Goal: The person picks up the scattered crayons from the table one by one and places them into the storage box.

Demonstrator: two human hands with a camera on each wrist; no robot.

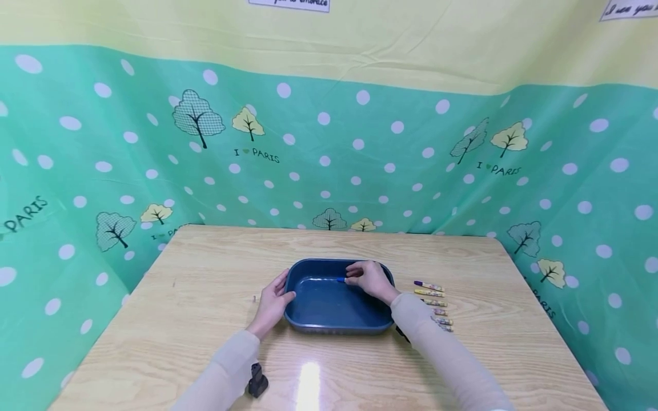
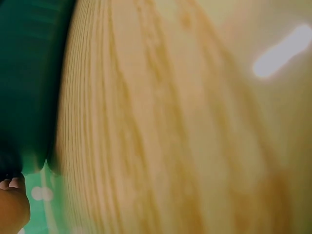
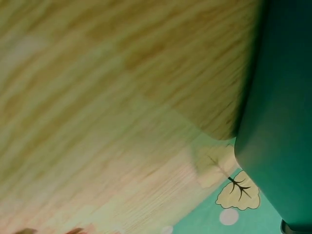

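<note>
A dark blue plastic basin stands on the wooden table. My left hand grips its left rim, the thumb over the edge and the fingers along the outer wall. Over the basin's back right part, my right hand pinches a blue-ended marker between thumb and fingers; most of the marker is hidden by the hand. In the left wrist view, the basin's side and part of the left hand show. The right wrist view has the basin's wall at its right, without the right hand's fingers.
Several markers with printed barrels lie in a column right of the basin, partly behind the right sleeve. A small black object sits by the left sleeve. A green dotted curtain hangs behind and beside the table.
</note>
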